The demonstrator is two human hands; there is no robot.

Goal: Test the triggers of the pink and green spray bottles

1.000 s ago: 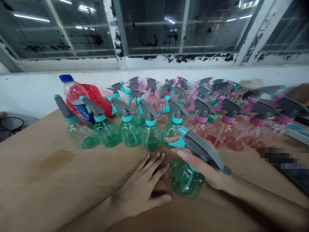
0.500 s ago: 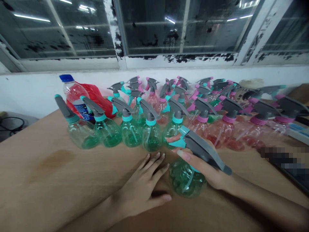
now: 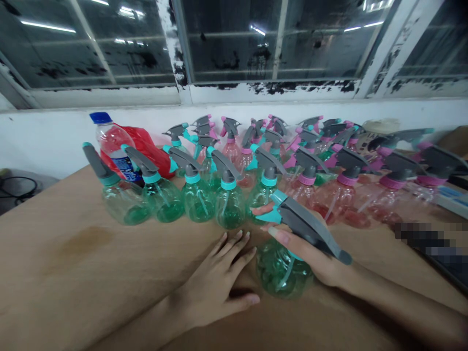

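My right hand (image 3: 310,251) is wrapped round the neck of a green spray bottle (image 3: 280,278) with a grey and turquoise trigger head. The bottle stands near the table's front, its nozzle pointing left and away from me. Part of its neck is hidden by my thumb and fingers. Just left of it, my left hand (image 3: 219,280) lies flat on the table, fingers spread, holding nothing. Behind both hands runs a row of spray bottles: several green ones (image 3: 199,202) with turquoise collars on the left, several pink ones (image 3: 334,202) with pink collars on the right.
More spray bottles (image 3: 230,148) crowd together behind the front row. At the back left stands a clear bottle with a blue cap (image 3: 101,118) by a red plastic bag (image 3: 141,141). A dark, partly blurred object (image 3: 438,253) lies at right. A brown stain (image 3: 82,243) marks the wooden table (image 3: 120,287).
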